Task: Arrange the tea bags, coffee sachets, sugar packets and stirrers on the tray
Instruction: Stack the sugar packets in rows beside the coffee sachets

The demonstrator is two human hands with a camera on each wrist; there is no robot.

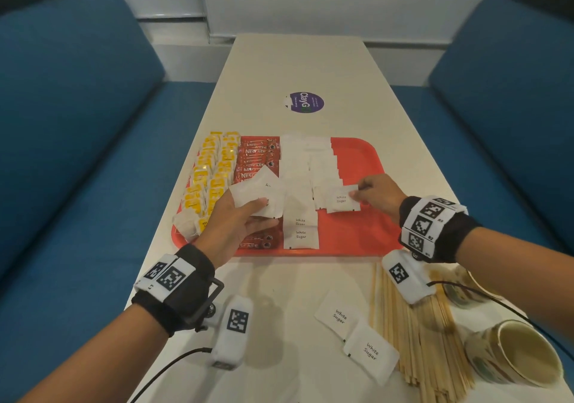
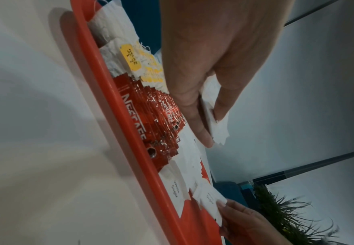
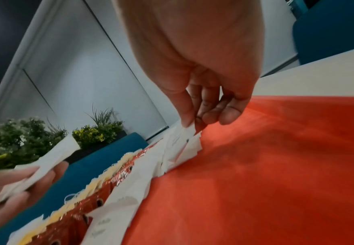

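At centre frame over the red tray (image 1: 357,154), the right hand (image 1: 377,192) pinches one sugar packet (image 1: 341,199) by its edge while the left hand (image 1: 236,225) grips several spare packets (image 1: 257,194); light, limp, crinkly paper seemingly best nipped at a corner.

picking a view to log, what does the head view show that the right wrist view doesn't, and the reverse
Only the head view: wooden stirrers, two loose sugar packets and paper cups on the table short of the tray, plus a purple sticker.

Only the right wrist view: potted plants behind the seat.

Both: the red tray, Nescafe sachets, tea bags, both hands holding sugar packets, left hand, right hand.
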